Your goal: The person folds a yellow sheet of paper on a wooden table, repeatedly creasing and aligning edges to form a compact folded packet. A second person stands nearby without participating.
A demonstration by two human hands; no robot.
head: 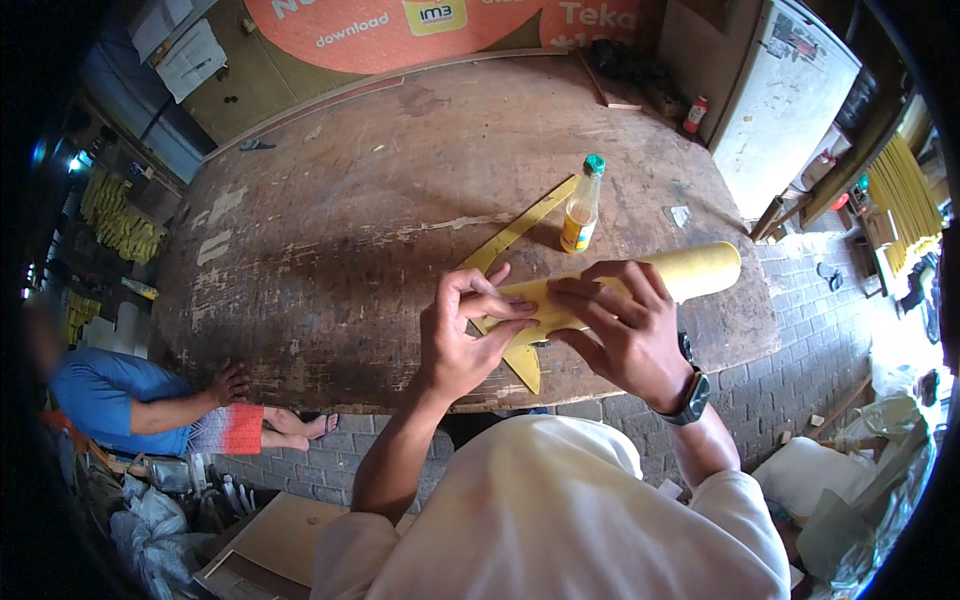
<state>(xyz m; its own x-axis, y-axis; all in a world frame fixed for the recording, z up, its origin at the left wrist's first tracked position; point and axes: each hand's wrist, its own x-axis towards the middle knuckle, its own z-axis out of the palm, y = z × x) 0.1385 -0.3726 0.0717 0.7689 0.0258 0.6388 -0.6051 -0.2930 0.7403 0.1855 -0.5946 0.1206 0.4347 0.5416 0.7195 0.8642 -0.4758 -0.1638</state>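
A long yellow cylinder [694, 271] with a rounded right end lies at a slant above the table's near edge. My left hand [472, 326] pinches at its left end with thumb and fingers. Over its middle, my right hand [619, 322] grips with bent fingers on top and the thumb on the near side. A flat yellow strip [525, 225] runs from behind my left hand up to a bottle. Below the cylinder a pointed yellow piece [525, 367] sticks out; my hands hide how these parts join.
A clear bottle [581, 206] with a green cap and some liquid stands on the worn wooden table [337, 225]. A person [127, 397] in a blue shirt sits at the left, one hand by the table's edge. A white refrigerator [784, 105] and a red bottle [695, 115] are at the far right.
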